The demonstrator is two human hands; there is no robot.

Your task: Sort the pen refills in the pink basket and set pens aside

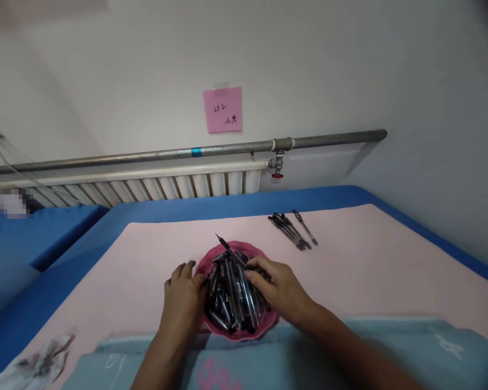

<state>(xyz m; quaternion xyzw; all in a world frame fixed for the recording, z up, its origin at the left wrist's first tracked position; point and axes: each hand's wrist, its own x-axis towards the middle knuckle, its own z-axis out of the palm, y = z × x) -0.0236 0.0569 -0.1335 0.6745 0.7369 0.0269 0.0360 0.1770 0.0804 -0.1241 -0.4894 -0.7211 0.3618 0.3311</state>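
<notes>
Meanwhile, my left hand (183,300) steadies the rim of a pink bowl (264,324) heaped with black pens (231,295), fingers curled loosely against its side. My right hand (278,290) rests over the heap, its grip pinching one pen (231,252) that juts up and away from the pile. A few finished pens (293,230) lie well apart on the pink worktop (370,260), near the blue edging (211,208). The bowl sits at the edge of a grey-blue towel (390,346); a careless tug could tip it and scatter the crowded load.
</notes>
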